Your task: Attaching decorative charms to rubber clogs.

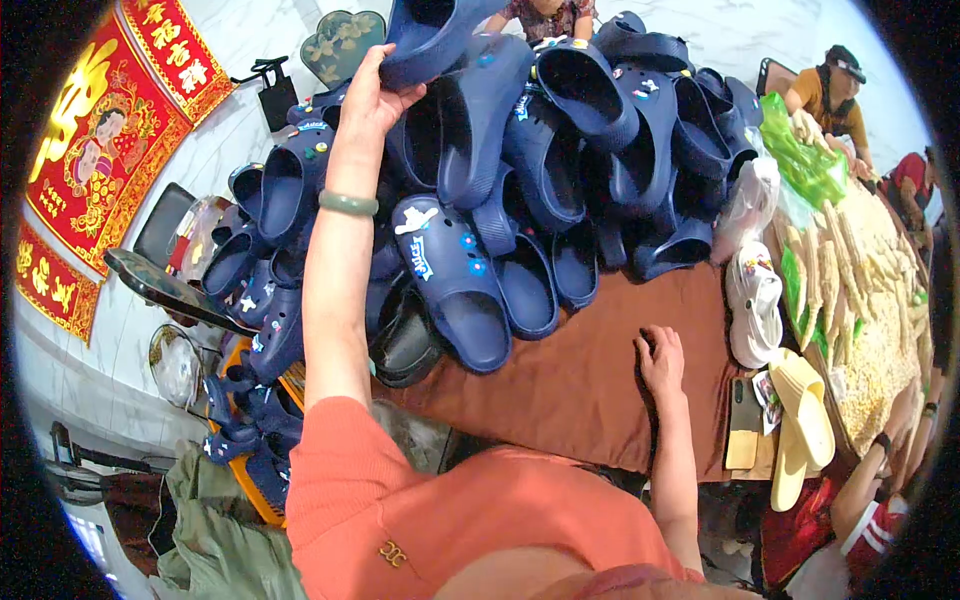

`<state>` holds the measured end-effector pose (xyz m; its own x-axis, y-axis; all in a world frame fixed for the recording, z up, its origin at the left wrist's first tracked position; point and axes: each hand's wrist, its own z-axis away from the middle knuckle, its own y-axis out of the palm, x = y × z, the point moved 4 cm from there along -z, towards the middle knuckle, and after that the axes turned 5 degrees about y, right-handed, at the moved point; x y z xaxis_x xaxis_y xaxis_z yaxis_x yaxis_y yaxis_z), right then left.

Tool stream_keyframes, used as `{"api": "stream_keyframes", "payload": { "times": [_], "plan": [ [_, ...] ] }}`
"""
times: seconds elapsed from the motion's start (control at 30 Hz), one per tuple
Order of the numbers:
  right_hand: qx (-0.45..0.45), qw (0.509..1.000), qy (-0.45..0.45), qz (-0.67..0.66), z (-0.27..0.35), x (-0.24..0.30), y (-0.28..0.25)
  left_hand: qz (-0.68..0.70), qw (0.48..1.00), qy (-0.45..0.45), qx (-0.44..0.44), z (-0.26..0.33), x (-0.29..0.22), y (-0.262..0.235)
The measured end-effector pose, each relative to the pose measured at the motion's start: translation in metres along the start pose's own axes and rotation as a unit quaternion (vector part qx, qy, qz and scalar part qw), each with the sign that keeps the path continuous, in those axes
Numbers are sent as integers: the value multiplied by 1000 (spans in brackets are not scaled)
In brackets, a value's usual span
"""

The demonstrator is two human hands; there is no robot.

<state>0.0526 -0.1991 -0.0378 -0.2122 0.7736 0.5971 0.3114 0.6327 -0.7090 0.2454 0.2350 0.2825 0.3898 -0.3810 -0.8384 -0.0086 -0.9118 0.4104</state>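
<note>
My left hand is raised at the far side of the table, gripping a navy blue clog by its near end. Below and to the right lies a large heap of navy clogs, several with small charms. A navy clog with a white charm sits at the heap's near edge, beside a black clog. My right hand rests on the brown tablecloth, its fingers loosely bent and apart, with nothing in it.
White clogs, pale yellow slippers and a phone lie to the right. Beyond them, a table holds long pale roots and light kernels, with people around it. More clogs fill an orange crate at lower left.
</note>
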Motion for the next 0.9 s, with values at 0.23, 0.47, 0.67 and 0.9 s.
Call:
{"api": "stream_keyframes", "payload": {
  "times": [0.23, 0.47, 0.67, 0.9],
  "plan": [
    [20, 999, 37, 2, 0, -2, 0, -16, 996, -88, -1, -8, 23, -16],
    [44, 997, 57, 25, -5, 0, 2, -226, 949, 210, 65, 101, -14, 53],
    [4, 999, 46, 21, -4, -9, -5, -29, 937, 126, 324, 304, 14, 215],
    [39, 998, 50, 16, -12, -1, 5, 71, 913, 172, 363, 257, -34, 147]
  ]
}}
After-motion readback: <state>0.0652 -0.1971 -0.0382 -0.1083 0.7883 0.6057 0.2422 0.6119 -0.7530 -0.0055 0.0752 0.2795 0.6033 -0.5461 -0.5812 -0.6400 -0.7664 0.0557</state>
